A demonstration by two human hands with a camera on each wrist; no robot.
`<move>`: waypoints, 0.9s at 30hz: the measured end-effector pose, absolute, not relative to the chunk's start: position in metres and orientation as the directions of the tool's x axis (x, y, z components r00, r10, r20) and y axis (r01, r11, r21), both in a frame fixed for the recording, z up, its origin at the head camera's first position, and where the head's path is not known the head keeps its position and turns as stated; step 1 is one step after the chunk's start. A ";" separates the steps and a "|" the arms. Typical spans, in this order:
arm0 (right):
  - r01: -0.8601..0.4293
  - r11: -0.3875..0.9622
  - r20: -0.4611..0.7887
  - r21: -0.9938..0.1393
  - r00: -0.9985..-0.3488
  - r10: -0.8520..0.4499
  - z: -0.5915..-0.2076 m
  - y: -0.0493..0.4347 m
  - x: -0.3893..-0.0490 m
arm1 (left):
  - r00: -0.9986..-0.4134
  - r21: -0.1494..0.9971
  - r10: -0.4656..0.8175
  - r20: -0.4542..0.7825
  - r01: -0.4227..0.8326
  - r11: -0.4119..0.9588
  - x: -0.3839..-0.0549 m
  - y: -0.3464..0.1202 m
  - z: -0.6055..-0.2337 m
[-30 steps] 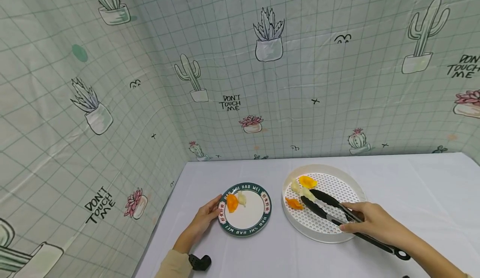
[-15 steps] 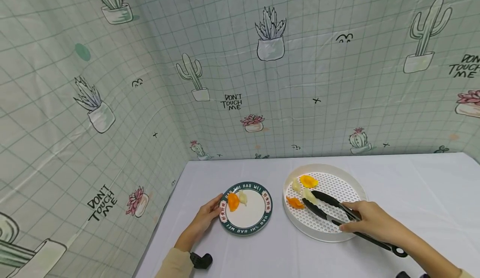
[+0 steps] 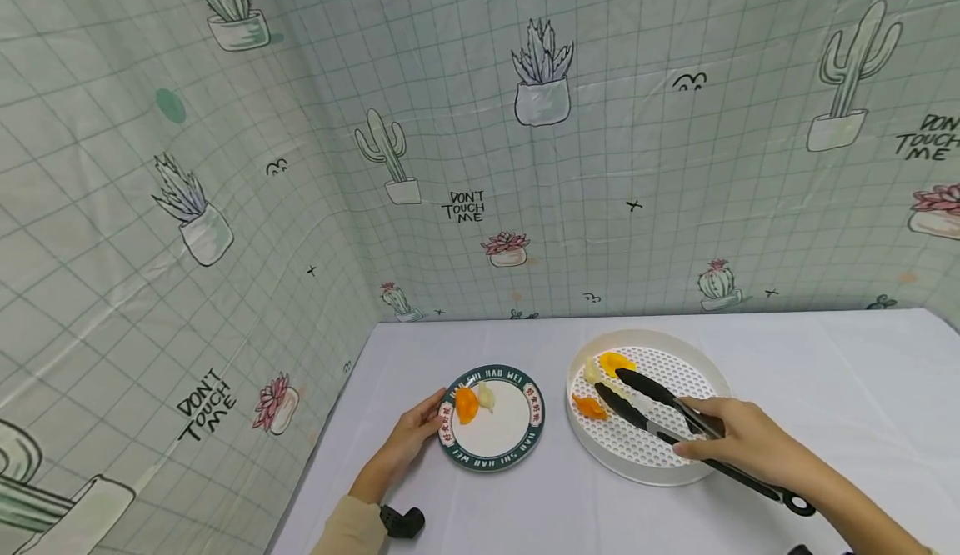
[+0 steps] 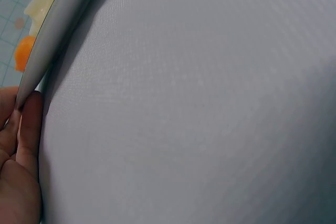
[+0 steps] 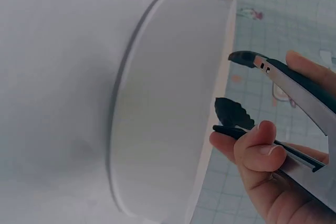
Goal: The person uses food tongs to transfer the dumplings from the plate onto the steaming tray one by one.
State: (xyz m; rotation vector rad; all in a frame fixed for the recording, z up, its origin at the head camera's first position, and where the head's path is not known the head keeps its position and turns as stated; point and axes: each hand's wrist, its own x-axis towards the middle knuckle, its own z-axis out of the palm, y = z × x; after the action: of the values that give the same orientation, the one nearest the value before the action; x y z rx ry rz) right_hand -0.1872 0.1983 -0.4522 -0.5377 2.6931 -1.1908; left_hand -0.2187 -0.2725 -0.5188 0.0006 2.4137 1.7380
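Observation:
My left hand [image 3: 417, 423] pinches the left rim of a round white plate [image 3: 495, 434] with a green lettered border. An orange piece [image 3: 467, 405] and a pale yellow piece [image 3: 486, 396] lie on it. My right hand [image 3: 723, 434] holds black-tipped tongs [image 5: 294, 85], their arms spread apart, over a round white perforated tray [image 3: 652, 451]. Their tips stand either side of a pale piece [image 3: 617, 389], partly hidden; whether they touch it I cannot tell. Around them in the tray lie a yellow piece [image 3: 615, 362], another pale piece [image 3: 591, 371] and an orange piece [image 3: 590, 407].
Both dishes rest on a white-covered table [image 3: 555, 505], with a strip of cloth between them. A patterned curtain [image 3: 585, 163] hangs behind the table and along the left. A black object [image 3: 402, 522] is at my left wrist.
The tongs' tips have shifted a little away from me and to the left, over the pale piece. My left hand and the plate have stayed put.

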 end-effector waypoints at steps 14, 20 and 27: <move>-0.321 0.440 0.082 -0.839 -0.873 -0.481 -0.440 0.125 -0.190 | -0.986 0.930 0.097 -0.138 -0.096 0.355 -0.218 -0.273 -0.521; -0.303 0.438 0.074 -0.846 -0.882 -0.466 -0.447 0.086 -0.192 | -0.987 0.933 0.106 -0.121 -0.076 0.352 -0.218 -0.272 -0.521; -0.302 0.460 0.085 -0.835 -0.897 -0.434 -0.457 0.051 -0.194 | -0.986 0.934 0.110 -0.122 -0.076 0.348 -0.219 -0.274 -0.520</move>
State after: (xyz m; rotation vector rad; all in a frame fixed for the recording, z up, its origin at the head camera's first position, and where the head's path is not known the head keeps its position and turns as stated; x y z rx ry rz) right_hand -0.1943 0.0507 -0.4573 -0.6501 2.5624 -1.4221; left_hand -0.2193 -0.2739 -0.5195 0.0306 2.4410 1.7062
